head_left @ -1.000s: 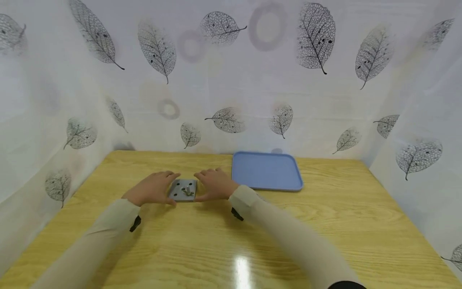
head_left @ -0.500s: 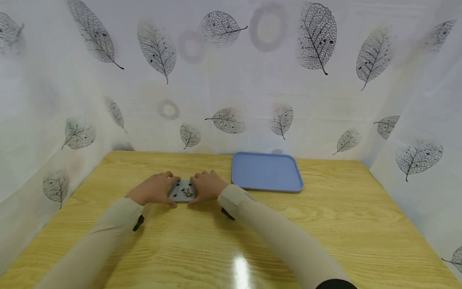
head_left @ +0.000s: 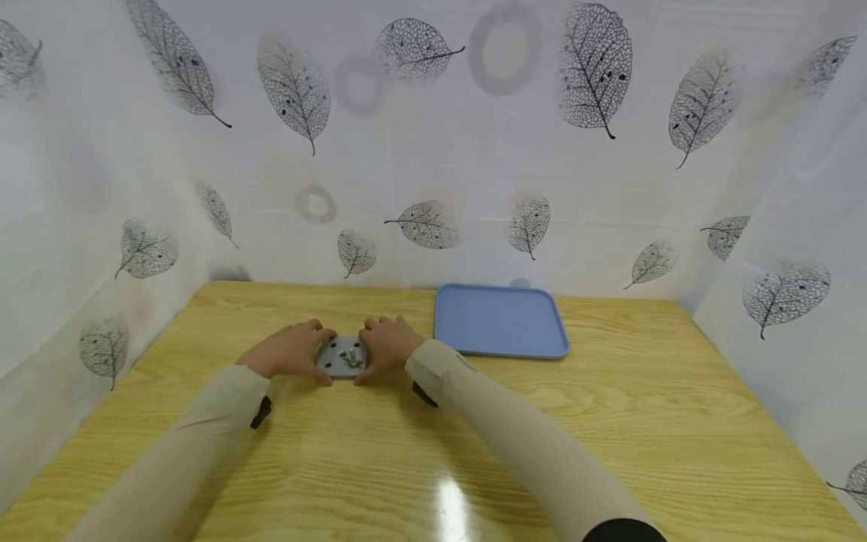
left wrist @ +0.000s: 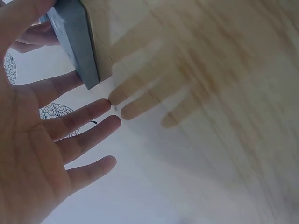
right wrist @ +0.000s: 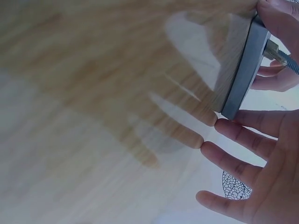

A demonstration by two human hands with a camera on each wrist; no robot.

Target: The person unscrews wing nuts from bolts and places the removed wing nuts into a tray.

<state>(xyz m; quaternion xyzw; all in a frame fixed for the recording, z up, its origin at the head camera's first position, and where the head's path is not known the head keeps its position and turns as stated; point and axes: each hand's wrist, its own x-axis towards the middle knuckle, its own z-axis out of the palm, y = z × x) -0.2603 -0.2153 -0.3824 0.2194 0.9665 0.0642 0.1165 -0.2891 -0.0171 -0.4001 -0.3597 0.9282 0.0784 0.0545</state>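
Note:
A grey metal plate with several dark holes lies flat on the table between my two hands. On its upper face sits a small metal fitting; in the right wrist view its threaded shank shows. My left hand pinches the plate's left side, index finger at the far edge and thumb at the near one. From the right, my right hand holds the plate the same way. The other fingers of both hands are spread out, with the little fingers off the plate.
A shallow blue tray stands at the back of the wooden table, to the right of my right hand. Behind and at both sides hangs a white curtain printed with leaves.
My right hand has moved slightly left and closed in on the plate's right side. The plate has shifted a little to the left. My left hand has stayed nearly where it was.

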